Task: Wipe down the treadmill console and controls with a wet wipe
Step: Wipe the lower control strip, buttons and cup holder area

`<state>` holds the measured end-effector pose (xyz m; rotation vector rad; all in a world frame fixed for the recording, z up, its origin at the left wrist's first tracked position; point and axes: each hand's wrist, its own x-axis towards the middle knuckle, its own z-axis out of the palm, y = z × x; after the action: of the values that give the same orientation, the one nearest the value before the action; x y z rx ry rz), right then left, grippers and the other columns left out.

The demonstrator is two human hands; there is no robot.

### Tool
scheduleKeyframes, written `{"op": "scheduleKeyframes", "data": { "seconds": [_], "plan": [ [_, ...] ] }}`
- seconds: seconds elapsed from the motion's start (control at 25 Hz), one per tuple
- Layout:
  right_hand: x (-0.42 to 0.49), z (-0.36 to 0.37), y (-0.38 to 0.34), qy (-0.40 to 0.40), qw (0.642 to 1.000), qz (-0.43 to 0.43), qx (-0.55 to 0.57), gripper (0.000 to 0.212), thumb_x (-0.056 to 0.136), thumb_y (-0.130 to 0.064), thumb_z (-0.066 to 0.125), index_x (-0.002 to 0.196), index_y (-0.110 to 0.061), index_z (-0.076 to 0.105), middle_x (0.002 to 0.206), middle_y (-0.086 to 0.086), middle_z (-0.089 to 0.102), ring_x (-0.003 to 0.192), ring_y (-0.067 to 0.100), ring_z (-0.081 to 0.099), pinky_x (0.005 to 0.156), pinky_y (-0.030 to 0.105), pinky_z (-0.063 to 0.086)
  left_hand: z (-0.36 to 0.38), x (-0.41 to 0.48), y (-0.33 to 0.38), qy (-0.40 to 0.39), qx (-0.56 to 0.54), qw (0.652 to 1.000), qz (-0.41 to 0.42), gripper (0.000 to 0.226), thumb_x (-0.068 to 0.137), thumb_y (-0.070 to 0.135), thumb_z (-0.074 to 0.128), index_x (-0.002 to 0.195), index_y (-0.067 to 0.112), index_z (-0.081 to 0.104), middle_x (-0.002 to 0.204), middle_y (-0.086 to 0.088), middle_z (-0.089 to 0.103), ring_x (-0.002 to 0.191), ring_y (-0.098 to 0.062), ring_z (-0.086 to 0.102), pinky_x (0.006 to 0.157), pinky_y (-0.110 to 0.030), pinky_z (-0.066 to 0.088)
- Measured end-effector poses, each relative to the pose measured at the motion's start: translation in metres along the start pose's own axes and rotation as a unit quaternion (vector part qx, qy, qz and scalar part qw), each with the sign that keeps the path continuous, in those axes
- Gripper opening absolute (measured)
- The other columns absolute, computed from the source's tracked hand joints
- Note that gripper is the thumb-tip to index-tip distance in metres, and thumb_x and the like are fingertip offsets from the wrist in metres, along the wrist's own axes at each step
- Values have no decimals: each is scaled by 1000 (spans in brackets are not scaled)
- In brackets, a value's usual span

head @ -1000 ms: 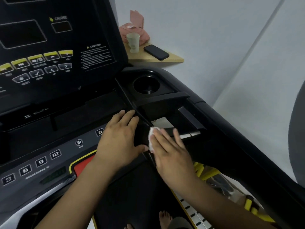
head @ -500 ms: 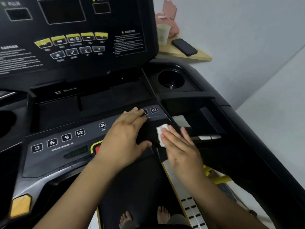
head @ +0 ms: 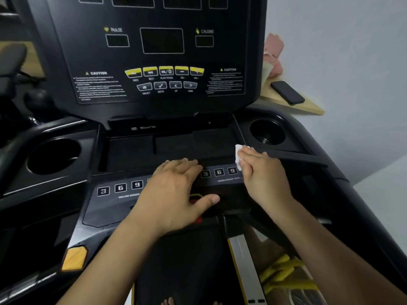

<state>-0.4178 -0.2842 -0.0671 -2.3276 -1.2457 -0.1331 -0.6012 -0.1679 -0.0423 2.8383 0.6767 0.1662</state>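
Where the small white folded wet wipe (head: 238, 155) meets the right end of the grey numbered key strip (head: 219, 172), the right hand (head: 263, 175) grips it under bent fingers (head: 251, 155), a corner poking past the fingertips. At the strip's middle, the left hand (head: 174, 194) lies flat, fingers straight, thumb spread. Behind the strip, the black treadmill console (head: 154, 102) has a broad recessed tray (head: 171, 146).

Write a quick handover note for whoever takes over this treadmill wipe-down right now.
Left hand: flat on the control strip, between the incline buttons and speed buttons, holding nothing.
Right hand: holds the wet wipe at the strip's right end, beside the speed buttons.
Done: cannot tell which surfaces are wiped.
Left: judging by the wipe's place, likely both button rows, the upright display panel and the cup holders.
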Motion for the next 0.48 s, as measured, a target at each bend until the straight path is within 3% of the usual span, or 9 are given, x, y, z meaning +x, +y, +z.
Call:
{"op": "scheduleKeyframes", "data": {
  "seconds": [0.12, 0.24, 0.36, 0.48],
  "plan": [
    [42, 0, 2, -60, 998, 27, -24, 29, 100, -16, 45, 106, -5, 72, 115, 12, 70, 104, 31, 65, 96, 44, 49, -1, 1, 0, 1, -11, 1000, 5, 93, 75, 81, 24, 139, 20, 52, 150, 0, 47, 141, -18, 38, 117, -42, 30],
    [77, 7, 4, -81, 996, 27, -21, 26, 99, -16, 51, 108, -4, 73, 117, 13, 69, 107, 33, 62, 95, 46, 49, -1, -1, 0, -3, -22, 1000, 4, 92, 75, 81, 21, 142, 24, 48, 154, 4, 41, 144, -14, 32, 120, -39, 22],
    [108, 6, 6, -101, 994, 53, 7, 22, 96, -19, 57, 104, -12, 76, 111, 10, 71, 105, 29, 64, 95, 39, 50, -1, -2, -3, -13, -25, 1000, 6, 81, 83, 76, 34, 146, 26, 41, 158, 6, 32, 147, -11, 24, 122, -37, 16],
    [119, 0, 5, -145, 988, 38, -44, 22, 97, -25, 58, 94, -17, 78, 99, 6, 71, 97, 26, 66, 89, 36, 52, -1, -3, -5, -17, -31, 999, 16, 73, 88, 67, 44, 148, 25, 37, 160, 8, 28, 148, -9, 19, 123, -35, 10]
  ]
}}
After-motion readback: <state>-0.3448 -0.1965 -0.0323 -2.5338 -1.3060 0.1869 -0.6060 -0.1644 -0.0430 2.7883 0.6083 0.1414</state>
